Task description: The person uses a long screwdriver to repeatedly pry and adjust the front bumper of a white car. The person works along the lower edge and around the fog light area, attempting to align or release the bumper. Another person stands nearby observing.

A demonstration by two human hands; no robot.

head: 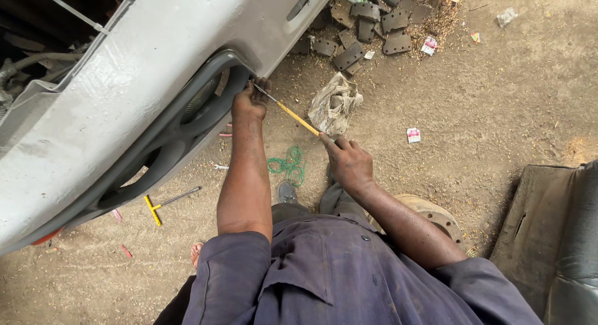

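A yellow-handled screwdriver (293,113) is gripped by both hands, left hand (250,101) at the bumper (93,113), right hand (349,163) on its handle. Dirt floor (486,101) is strewn with brake pads (367,20) at twelve o'clock.

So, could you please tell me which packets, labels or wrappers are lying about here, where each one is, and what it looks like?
Small packet: on the dirt, right of the right hand; rectangular, white with red.
Second packet: beside the dark brake pads at top; white and red, flat.
Crumpled wrapper: top right on the ground; clear-whitish.
Tiny scrap: near it; mixed colours, too small to tell more.
No screens or signs.
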